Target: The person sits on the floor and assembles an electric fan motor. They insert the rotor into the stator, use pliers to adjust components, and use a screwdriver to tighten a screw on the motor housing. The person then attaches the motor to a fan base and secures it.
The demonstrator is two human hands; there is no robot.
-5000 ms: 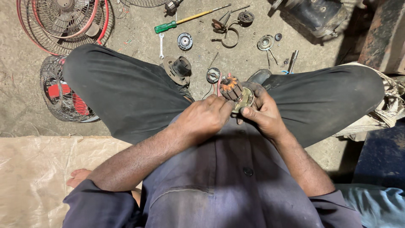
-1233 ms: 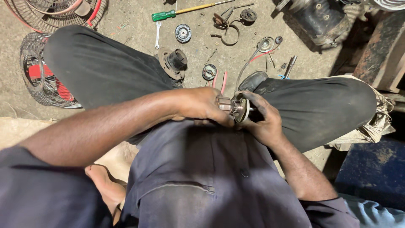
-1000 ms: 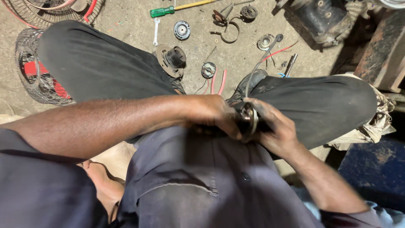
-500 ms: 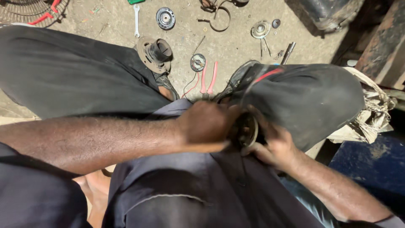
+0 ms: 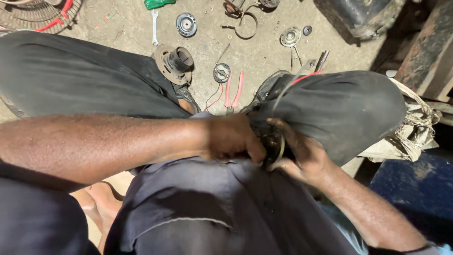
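Note:
I sit cross-legged on a concrete floor in dark trousers. Both hands meet in my lap around a small round metal motor part (image 5: pixel 273 144) with a shiny rim. My left hand (image 5: pixel 233 139) is closed against its left side, fingers curled around it. My right hand (image 5: pixel 302 153) cups it from the right and below. Most of the part is hidden between my fingers and my right knee.
On the floor ahead lie a rusty round housing (image 5: pixel 174 61), red-handled pliers (image 5: pixel 233 89), a small round bearing piece with wires (image 5: pixel 221 72), a dark disc (image 5: pixel 186 23), a wrench (image 5: pixel 155 26), a metal clamp ring (image 5: pixel 245 26) and a fan guard (image 5: pixel 42 12). A blue surface (image 5: pixel 415 189) sits at right.
My head has leaned closer and lower, so the floor parts slid up the view. Both hands drew the round part down into my lap, against my right knee.

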